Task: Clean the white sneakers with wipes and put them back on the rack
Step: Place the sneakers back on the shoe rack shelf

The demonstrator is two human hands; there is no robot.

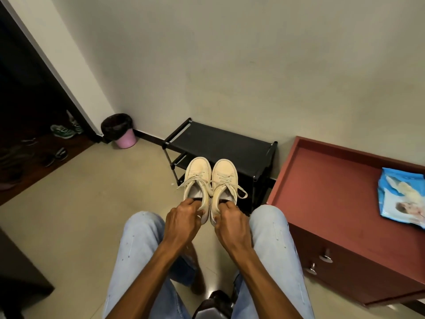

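Left hand is gripping the heel of the left sneaker, and right hand is gripping the heel of the right sneaker. Your fingers are curling over the heel collars and dipping into the openings, with the thumbs outside as far as can be seen.

The two shoes are sitting side by side, touching along the inner edges. Toes are pointing far, towards the rack, and they are showing against its near edge. You cannot tell whether the toes are resting on it.

Handling, as a judgement:
- They are looking light, one per hand with no strain.
- Soles are likely stiff and uppers soft, so the collar will be giving under a pinch while the heel counter holds its shape.
- The heel is the sound place to hold. For wiping, a hand inside the shoe would be bracing the upper better.
- Laces are hanging loose on the right shoe and may be snagging or trailing.
- Uppers are looking cream and dull, and a wet surface may be turning slick.

The wipes are lying on the red table to your right, well apart from both hands. You will be needing a free hand for them.

A pink bin is standing far left by the wall.
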